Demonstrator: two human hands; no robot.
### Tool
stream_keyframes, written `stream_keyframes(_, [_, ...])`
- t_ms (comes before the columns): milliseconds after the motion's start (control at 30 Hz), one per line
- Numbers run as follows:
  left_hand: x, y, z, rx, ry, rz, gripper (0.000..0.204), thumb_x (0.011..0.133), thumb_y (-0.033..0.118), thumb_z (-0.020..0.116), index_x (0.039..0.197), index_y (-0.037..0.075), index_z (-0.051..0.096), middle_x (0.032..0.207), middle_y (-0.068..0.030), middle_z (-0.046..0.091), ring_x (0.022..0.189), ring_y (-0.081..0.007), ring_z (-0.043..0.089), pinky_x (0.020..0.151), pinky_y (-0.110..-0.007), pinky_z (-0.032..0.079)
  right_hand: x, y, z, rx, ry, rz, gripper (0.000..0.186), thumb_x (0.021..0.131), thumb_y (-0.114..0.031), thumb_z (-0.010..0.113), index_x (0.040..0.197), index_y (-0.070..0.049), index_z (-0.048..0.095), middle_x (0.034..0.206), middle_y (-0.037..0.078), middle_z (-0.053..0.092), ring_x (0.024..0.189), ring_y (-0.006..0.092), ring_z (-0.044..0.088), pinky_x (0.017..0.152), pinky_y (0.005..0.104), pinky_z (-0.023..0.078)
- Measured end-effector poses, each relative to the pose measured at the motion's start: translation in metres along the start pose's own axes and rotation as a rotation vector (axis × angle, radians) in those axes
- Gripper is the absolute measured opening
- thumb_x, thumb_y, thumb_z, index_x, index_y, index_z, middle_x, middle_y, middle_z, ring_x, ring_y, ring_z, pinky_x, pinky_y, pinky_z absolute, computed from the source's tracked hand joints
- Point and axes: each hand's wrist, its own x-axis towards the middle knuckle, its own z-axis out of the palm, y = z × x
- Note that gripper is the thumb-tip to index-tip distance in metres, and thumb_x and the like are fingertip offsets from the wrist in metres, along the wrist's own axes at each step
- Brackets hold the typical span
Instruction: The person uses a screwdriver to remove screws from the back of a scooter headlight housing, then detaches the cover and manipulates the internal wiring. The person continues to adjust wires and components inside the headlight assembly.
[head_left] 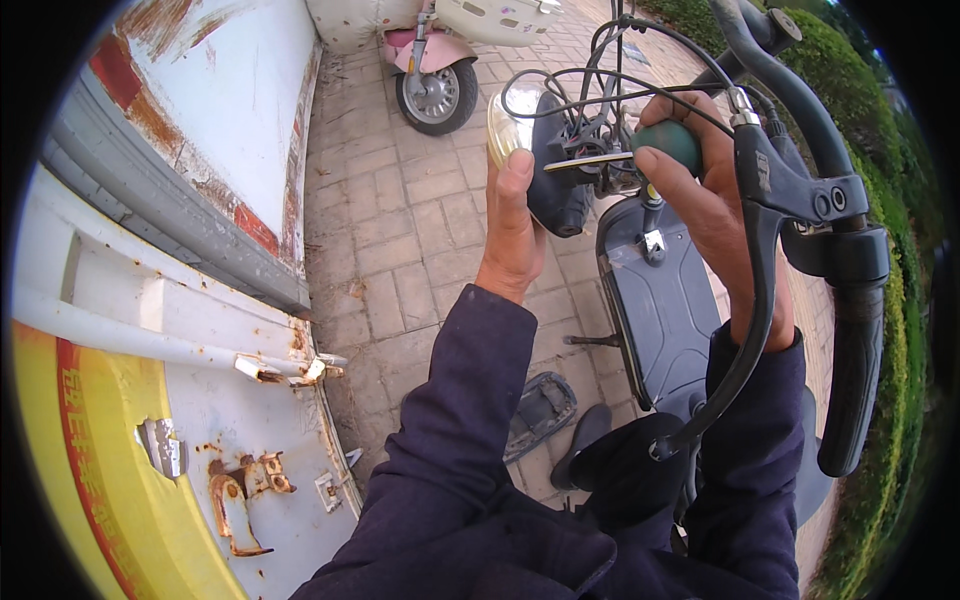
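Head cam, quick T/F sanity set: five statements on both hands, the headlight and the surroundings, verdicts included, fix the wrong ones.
1. The left hand holds the headlight. True.
2. The right hand is wrapped around the black handlebar grip. False: its fingers are on a rounded green handle.
3. A pink fender sits over a wheel on the paving. True.
4. The green hedge runs along the picture's left side. False: it is on the right.
5. Both sleeves are dark. True.
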Motion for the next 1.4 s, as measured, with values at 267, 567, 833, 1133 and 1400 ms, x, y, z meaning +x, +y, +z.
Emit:
stream_keyframes(267, [0.0,0.0,0.005,-0.033,0.018,0.002,0.075,0.095,0.064,0.058,0.143,0.008,0.052,0.132,-0.0071,0.065,0.118,-0.0204,0.064,0.101,-0.038,0.052,0.001,-0.006,0.01,-0.066,0.046,0.094,0.044,0.098,-0.033,0.07,0.132,-0.007,0.062,0.118,0.01,0.062,0.11,0.0166,0.058,0.096,0.034,0.047])
stream_keyframes(567, [0.003,-0.005,0.0,-0.027,0.008,0.008,0.075,0.094,0.065,0.058,0.142,0.007,0.053,0.129,-0.0064,0.066,0.116,-0.0194,0.065,0.099,-0.038,0.053,-0.002,-0.008,0.017,0.087,0.117,0.175,0.043,0.102,-0.044,0.065,0.117,-0.004,0.067,0.108,0.01,0.06,0.105,0.016,0.057,0.095,0.0305,0.045])
stream_keyframes(833, [0.004,-0.008,-0.006,-0.028,0.002,0.011,0.075,0.094,0.065,0.058,0.142,0.007,0.053,0.13,-0.0069,0.066,0.117,-0.0201,0.065,0.099,-0.038,0.052,0.002,-0.008,0.003,0.041,-0.001,-0.001,0.039,0.104,-0.037,0.06,0.119,-0.002,0.066,0.107,0.008,0.062,0.098,0.0144,0.059,0.088,0.0317,0.049])
stream_keyframes(1133, [0.004,-0.009,-0.004,0.028,0.037,0.042,0.077,0.093,0.065,0.06,0.144,0.007,0.051,0.131,-0.007,0.066,0.119,-0.0201,0.063,0.102,-0.038,0.051,0.0,-0.002,0.008,-0.037,0.096,-0.081,0.057,0.098,-0.048,0.07,0.128,0.0,0.065,0.106,0.012,0.067,0.098,0.0226,0.065,0.095,0.0357,0.051])
stream_keyframes(1400, [0.003,-0.004,0.0,-0.01,0.005,0.022,0.073,0.095,0.063,0.058,0.142,0.007,0.054,0.13,-0.0068,0.066,0.117,-0.0199,0.064,0.1,-0.037,0.051,-0.001,-0.001,0.005,-0.106,0.089,-0.081,0.048,0.099,-0.044,0.069,0.119,0.0,0.068,0.096,0.01,0.066,0.088,0.0192,0.066,0.084,0.0337,0.054])
